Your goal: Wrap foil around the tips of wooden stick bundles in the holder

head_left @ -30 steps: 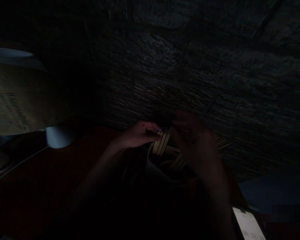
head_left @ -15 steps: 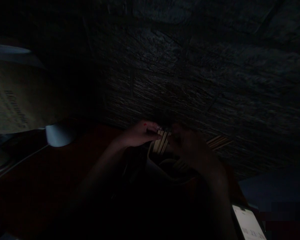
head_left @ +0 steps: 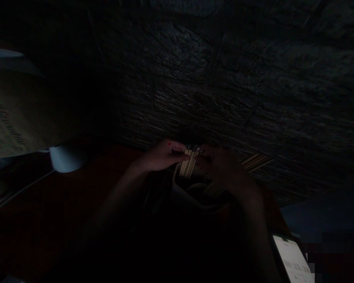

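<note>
A bundle of pale wooden sticks, which look like chopsticks (head_left: 188, 166), stands in the left part of a dark container (head_left: 186, 199), leaning slightly. Small shiny pieces cap their upper ends. My left hand (head_left: 165, 155) pinches the bundle near its top from the left, thumb and fingers closed. From the other side my right hand (head_left: 224, 167) also closes on the top of the bundle; its fingers are dim. Inside the container, a curved rim and more pale sticks show faintly below my right hand. Darkness hides the container's bottom.
Brown sticks (head_left: 256, 162) jut out behind my right hand, near a rough brick wall (head_left: 183, 86). A lit phone (head_left: 293, 259) lies at lower right. On the left are a printed brown bag (head_left: 20, 114), a white cup-like object (head_left: 66, 159) and a thin cable (head_left: 23, 192).
The view has shifted slightly. Both hands stay at the top of the bundle, and the shiny stick ends show a little more clearly between the fingers.
</note>
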Demonstrator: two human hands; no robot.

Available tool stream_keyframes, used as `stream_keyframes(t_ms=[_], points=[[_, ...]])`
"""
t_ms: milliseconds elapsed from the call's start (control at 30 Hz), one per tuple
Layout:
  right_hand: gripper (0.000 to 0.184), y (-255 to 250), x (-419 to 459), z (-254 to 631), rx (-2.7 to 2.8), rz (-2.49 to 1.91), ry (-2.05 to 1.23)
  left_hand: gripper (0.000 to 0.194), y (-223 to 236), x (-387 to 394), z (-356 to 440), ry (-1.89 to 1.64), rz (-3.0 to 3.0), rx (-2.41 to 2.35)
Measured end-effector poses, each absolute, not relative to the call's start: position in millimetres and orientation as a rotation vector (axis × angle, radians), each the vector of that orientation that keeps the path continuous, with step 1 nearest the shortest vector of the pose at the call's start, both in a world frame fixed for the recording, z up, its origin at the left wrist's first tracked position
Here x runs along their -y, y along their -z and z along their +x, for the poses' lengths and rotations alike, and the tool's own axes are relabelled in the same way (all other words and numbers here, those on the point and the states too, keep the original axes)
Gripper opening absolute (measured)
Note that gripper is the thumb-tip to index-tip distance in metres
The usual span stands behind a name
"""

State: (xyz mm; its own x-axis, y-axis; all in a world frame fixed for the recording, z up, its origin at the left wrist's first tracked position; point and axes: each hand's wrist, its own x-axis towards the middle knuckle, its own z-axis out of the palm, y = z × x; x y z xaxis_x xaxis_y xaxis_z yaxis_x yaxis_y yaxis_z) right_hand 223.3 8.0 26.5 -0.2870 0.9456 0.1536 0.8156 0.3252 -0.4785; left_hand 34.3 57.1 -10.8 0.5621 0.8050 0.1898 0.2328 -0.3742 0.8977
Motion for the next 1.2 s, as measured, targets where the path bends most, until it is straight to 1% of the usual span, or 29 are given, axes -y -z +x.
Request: stream_keyframes(t_ms=[167, 367, 433, 633, 733, 867, 1000, 1133, 1200], points=[[0.014, -25, -10, 223, 2.190, -1.517, -0.378, 0.013, 11, -57, 37, -0.796, 1.904, -0.822], [0.025, -24, -7, 223, 2.189, -1.489, -0.460, 0.015, 12, -59, 36, -0.746, 1.924, -0.827], [0.028, -24, -7, 222, 2.196, -1.484, -0.429, 0.016, 13, -60, 36, -0.737, 1.920, -0.824], [0.017, -16, -12, 217, 2.192, -1.495, -0.275, 0.020, 11, -60, 38, -0.736, 1.888, -0.791], [0.016, -15, -13, 218, 2.140, -1.465, -0.262, 0.020, 9, -59, 39, -0.726, 1.907, -0.821], [0.010, -18, -14, 219, 2.116, -1.440, -0.250, 0.021, 9, -59, 37, -0.710, 1.880, -0.855], [0.016, -21, -12, 220, 2.130, -1.479, -0.256, 0.023, 12, -61, 36, -0.656, 1.856, -0.831], [0.010, -21, -10, 223, 2.181, -1.461, -0.279, 0.023, 13, -61, 36, -0.611, 1.850, -0.798], [0.012, -19, -10, 225, 2.193, -1.436, -0.269, 0.023, 13, -61, 36, -0.609, 1.839, -0.791]])
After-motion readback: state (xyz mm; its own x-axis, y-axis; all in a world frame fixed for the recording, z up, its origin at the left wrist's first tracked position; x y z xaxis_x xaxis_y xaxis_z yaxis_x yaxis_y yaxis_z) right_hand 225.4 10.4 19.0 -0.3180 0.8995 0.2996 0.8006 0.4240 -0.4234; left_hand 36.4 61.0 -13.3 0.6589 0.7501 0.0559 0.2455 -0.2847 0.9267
